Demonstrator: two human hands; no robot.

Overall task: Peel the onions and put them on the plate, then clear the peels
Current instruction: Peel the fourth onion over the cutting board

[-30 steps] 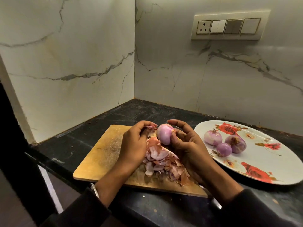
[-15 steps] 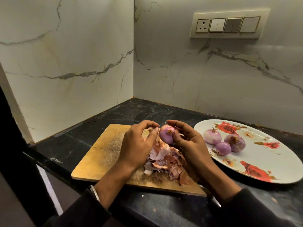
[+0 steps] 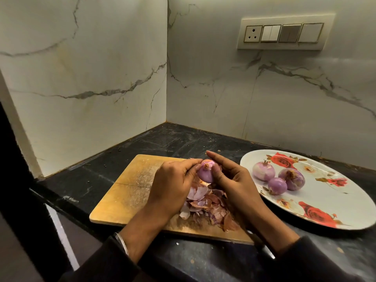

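Note:
Above the wooden cutting board (image 3: 130,190) I hold a small purple onion (image 3: 205,173) between both hands. My right hand (image 3: 234,184) grips it from the right, thumb on its front. My left hand (image 3: 173,186) pinches at its top left, where a scrap of dry skin shows. A pile of onion peels (image 3: 205,208) lies on the board under my hands. Three peeled onions (image 3: 278,177) sit together on the left part of the white plate with red roses (image 3: 325,200).
The board and plate rest on a black stone counter (image 3: 173,143) in a corner of marble walls. A switch panel (image 3: 282,33) is on the right wall. The counter's front edge drops off at the left.
The onion has been turned in my hands, its tip now facing up and toward me. My left hand's fingers have moved from the peel pile up onto the onion's top.

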